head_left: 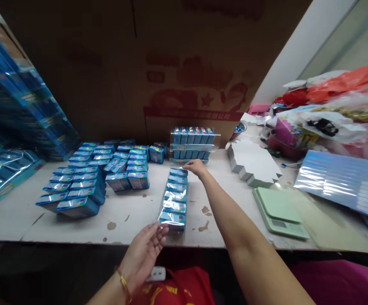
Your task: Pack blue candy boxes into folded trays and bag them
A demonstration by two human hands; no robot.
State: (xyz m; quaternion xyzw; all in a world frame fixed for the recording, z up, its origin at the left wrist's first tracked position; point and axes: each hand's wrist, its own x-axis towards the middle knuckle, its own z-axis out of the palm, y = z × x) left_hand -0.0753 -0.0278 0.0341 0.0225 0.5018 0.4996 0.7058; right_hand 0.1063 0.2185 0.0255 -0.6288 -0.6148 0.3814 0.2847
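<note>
A clear plastic case [162, 208] with a row of blue boxes [175, 195] in it lies lengthwise on the table in front of me. My left hand [145, 245] is at its near left corner, thumb and forefinger pinched on the plastic edge, the other fingers curled. At the far right corner, my right hand [196, 167] has its fingers closed on the case's edge; the fingertips are partly hidden. Just behind that hand stands a filled display case [192, 147] with blue boxes in rows.
Loose blue boxes [82, 195] stand in rows on the left, beside stacked filled cases [37, 97]. A large carton [107, 84] rises behind. To the right are white die-cut card sheets [255, 159], a pale green scale [279, 207], shiny printed sheets [339, 178] and piled bags [339, 97].
</note>
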